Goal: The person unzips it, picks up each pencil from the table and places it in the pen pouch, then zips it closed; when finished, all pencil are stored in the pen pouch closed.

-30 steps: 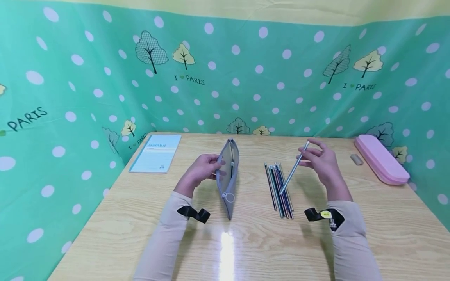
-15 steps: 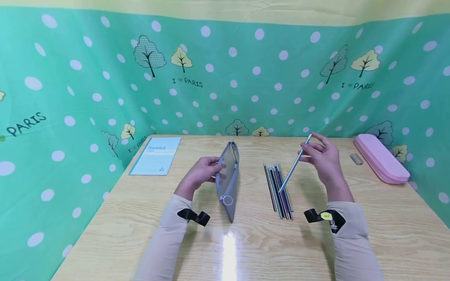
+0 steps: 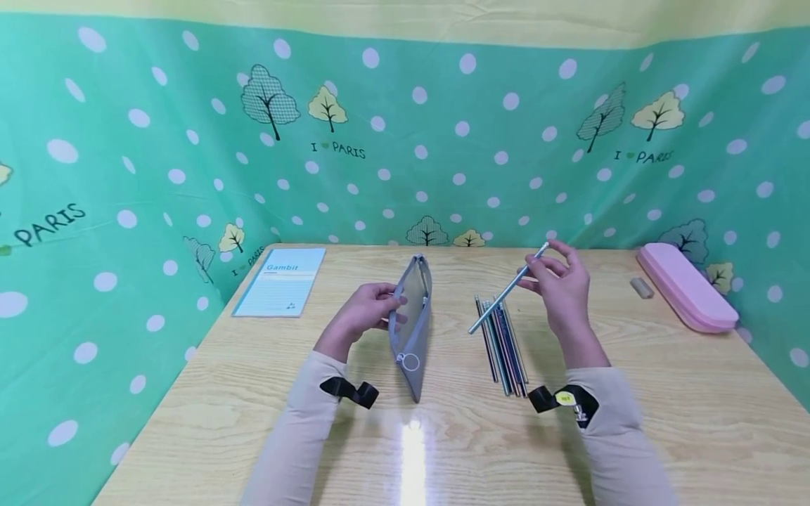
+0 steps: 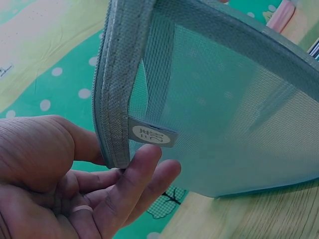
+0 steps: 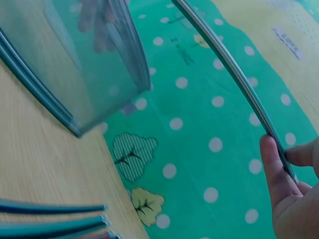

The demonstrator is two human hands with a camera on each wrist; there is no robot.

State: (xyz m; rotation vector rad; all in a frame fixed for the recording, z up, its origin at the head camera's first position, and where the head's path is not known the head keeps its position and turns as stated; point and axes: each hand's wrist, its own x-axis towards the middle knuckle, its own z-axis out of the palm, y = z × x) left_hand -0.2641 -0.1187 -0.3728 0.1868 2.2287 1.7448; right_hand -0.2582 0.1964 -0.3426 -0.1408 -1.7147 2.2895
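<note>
A grey mesh zipper pouch (image 3: 414,351) stands on its edge mid-table, its zip parted along the top. My left hand (image 3: 363,313) pinches the pouch's left rim between thumb and fingers; in the left wrist view the mesh wall (image 4: 214,114) and a small label (image 4: 152,134) show beside the fingertips. In my right hand (image 3: 560,284) a silvery-blue pencil (image 3: 506,292) is pinched near its upper end, slanting down to the left above the pile. The right wrist view shows thumb and fingers on that pencil (image 5: 234,69). Several pencils (image 3: 503,344) lie bunched on the table between the hands.
A pale blue notebook (image 3: 280,281) lies at the back left of the wooden table (image 3: 253,407). At the back right are a pink pencil case (image 3: 686,287) and a small eraser (image 3: 641,287). A green dotted curtain (image 3: 443,169) hangs behind the table.
My right hand has shifted left with the pencil, and the pencil's lower end has swung left and up toward the pouch. The left hand keeps its grip on the pouch, nearly still.
</note>
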